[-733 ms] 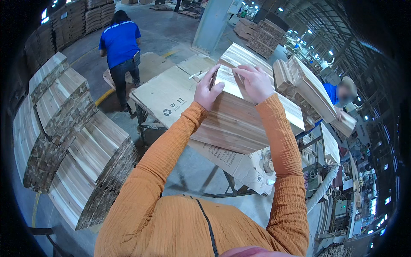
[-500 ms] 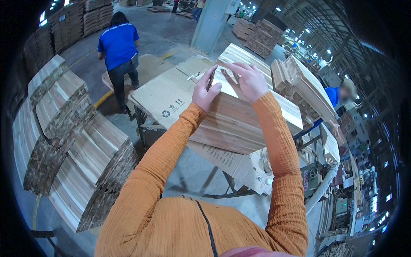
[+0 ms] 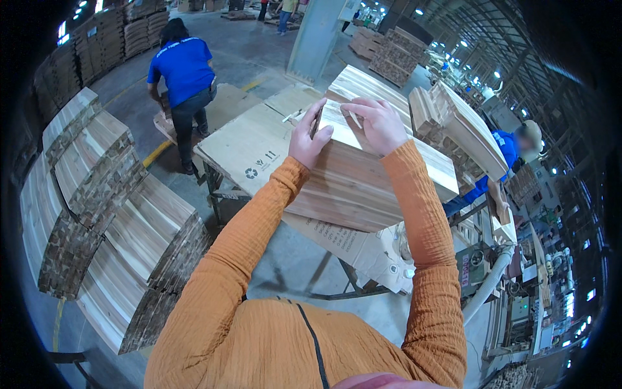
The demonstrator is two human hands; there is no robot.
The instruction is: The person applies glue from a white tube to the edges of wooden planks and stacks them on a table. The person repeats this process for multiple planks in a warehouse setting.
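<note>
A stack of wooden boards [image 3: 353, 185] with striped grain lies in front of me. My left hand [image 3: 308, 136] is at the left end of the stack's top board [image 3: 338, 123], fingers along the end and thumb at the near edge, closed around that corner. Over the same board bends my right hand [image 3: 381, 128], its fingers stretched left and their tips close to the board's far edge. Its palm casts a shadow on the pale wood, and its thumb is mostly hidden. Directly behind rises another board stack [image 3: 372, 91].
Cardboard [image 3: 249, 139] covers the table under the boards. Curved-looking board stacks [image 3: 139, 240] stand at left. More boards [image 3: 463, 129] lie at right, near a co-worker in blue [image 3: 508, 146]. Another person in blue [image 3: 183, 71] bends down at far left, beside a pillar [image 3: 317, 42].
My hands have stayed almost in place; the right fingertips shifted slightly. The co-worker at right has come further into view. The person at far left has bent and turned a little.
</note>
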